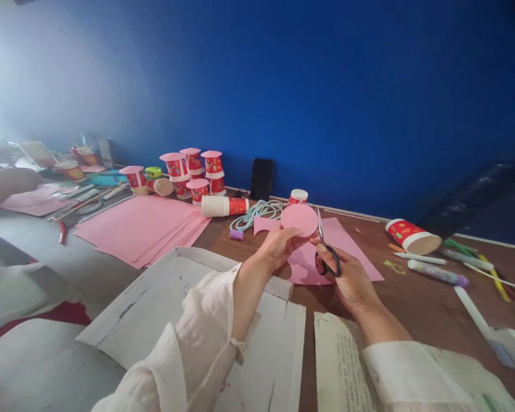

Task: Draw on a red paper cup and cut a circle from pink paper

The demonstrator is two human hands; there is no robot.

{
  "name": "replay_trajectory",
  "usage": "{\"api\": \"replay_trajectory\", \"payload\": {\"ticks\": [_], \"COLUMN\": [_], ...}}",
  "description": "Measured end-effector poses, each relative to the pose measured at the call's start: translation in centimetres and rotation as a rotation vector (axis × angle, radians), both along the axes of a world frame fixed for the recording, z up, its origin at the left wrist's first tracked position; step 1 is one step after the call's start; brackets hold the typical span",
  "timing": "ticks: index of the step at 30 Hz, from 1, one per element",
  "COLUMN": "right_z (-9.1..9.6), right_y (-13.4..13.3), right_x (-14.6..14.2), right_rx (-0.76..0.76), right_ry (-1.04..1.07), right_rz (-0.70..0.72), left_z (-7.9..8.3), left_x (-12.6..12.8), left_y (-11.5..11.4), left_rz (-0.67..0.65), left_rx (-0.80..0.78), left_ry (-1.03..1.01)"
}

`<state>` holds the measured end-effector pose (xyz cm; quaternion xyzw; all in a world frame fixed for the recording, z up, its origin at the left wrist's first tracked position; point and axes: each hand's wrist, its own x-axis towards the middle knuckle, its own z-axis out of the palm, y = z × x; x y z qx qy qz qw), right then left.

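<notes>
My left hand (277,247) pinches a pink paper circle (298,220) and holds it up above the table. My right hand (347,277) grips black-handled scissors (325,243), whose blades point up beside the circle's right edge. Under both hands lies a pink paper sheet (347,252) with a piece cut out of it. A small pink offcut (264,224) rests just left of the circle.
A stack of pink sheets (141,226), red paper cups capped with pink discs (193,169), a lying sleeve of cups (223,206), a light blue cord (257,212), a black phone (261,178), another lying cup (412,236) and pens (438,272) surround me. Another person's arm (4,183) shows far left.
</notes>
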<state>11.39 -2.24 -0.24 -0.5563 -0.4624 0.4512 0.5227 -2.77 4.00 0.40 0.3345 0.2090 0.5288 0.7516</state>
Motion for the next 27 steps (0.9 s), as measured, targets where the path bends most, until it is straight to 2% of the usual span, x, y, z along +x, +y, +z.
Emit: {"api": "replay_trajectory", "payload": {"ticks": [10, 27], "right_z": [-0.07, -0.49], "right_y": [0.2, 0.32], "right_x": [0.52, 0.65], "right_rx": [0.008, 0.019], "right_ry": [-0.011, -0.016], "right_rz": [0.051, 0.035], "left_z": [0.07, 0.24], "left_x": [-0.17, -0.15], "left_y": [-0.01, -0.11], "left_rz": [-0.017, -0.019], "left_rx": [0.038, 0.032], "left_ry": [0.007, 0.01]}}
